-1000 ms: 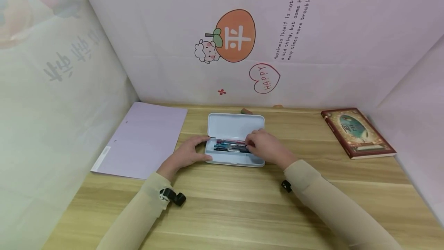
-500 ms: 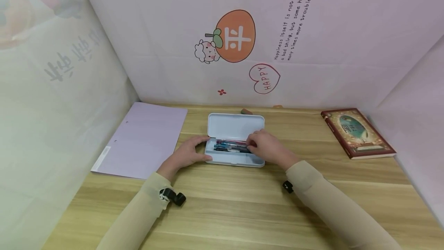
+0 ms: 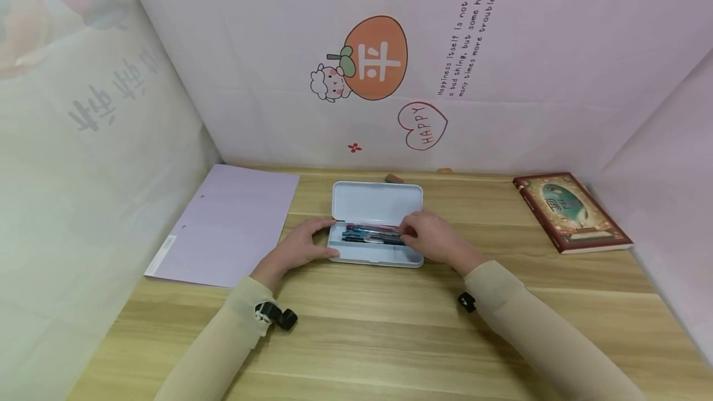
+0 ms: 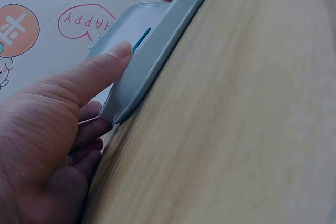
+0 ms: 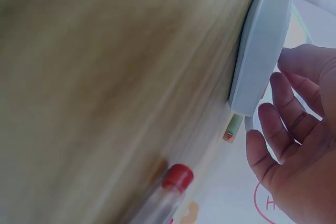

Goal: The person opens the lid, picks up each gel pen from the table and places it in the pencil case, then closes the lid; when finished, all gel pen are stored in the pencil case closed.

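Observation:
A pale blue pencil case [image 3: 377, 203] lies with its lid raised against the table's far side. Several pens [image 3: 367, 232] lie lengthwise in its rear compartment. My left hand [image 3: 299, 245] grips the case's left end; in the left wrist view the thumb [image 4: 102, 72] is on its rim and fingers are at the corner. Over the right end of the pens is my right hand [image 3: 431, 237], fingers bent. In the right wrist view its fingers [image 5: 286, 111] curl loosely by the case's end. Whether thumb and index pinch a pen is hidden.
A lilac folder [image 3: 234, 221] lies at the left, a red-bordered book [image 3: 570, 212] at the right. Behind the lid sits a small reddish-green block [image 3: 394, 178]. A clear-barrelled, red-ended item [image 5: 176, 179] shows low in the right wrist view. Printed cloth walls [image 3: 267, 122] enclose the table.
My right hand has slid slightly right along the pens. The left hand and the case stay in place; the whole head view has shifted a little.

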Demonstrator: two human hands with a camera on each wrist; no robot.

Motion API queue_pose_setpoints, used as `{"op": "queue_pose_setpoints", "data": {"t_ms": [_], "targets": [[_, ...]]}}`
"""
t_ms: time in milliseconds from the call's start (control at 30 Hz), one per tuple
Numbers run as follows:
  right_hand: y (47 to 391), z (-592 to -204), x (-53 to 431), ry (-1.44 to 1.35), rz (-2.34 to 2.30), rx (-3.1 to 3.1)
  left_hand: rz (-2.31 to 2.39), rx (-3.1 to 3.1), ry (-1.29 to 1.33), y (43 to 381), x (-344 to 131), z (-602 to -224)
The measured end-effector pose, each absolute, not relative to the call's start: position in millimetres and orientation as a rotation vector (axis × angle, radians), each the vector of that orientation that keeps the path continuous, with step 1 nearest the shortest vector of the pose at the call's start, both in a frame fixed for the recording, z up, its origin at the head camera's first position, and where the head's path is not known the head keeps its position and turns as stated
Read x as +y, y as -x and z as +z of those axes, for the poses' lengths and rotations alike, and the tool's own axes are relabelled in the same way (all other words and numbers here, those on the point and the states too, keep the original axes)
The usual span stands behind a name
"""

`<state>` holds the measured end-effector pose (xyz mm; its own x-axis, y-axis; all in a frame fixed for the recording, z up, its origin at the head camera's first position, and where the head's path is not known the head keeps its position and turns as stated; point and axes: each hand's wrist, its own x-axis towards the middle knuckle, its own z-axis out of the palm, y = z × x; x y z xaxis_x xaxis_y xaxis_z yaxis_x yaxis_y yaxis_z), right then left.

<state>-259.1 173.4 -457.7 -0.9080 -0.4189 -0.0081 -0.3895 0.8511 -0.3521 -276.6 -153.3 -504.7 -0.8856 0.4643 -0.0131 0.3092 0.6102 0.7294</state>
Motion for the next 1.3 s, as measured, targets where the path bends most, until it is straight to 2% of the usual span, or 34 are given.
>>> {"op": "queue_pose_setpoints", "data": {"t_ms": [700,933,1300], "targets": [[249,-452,227,0.558,-0.778,2.921,1.143,2.643,-0.675,280,-157,-506],[235,-452,248,0.396,-0.829,2.881,1.143,2.644,-0.656,279,-158,-505],[206,-465,284,0.367,-0.888,2.890,1.141,2.629,-0.647,280,-155,-510]]}}
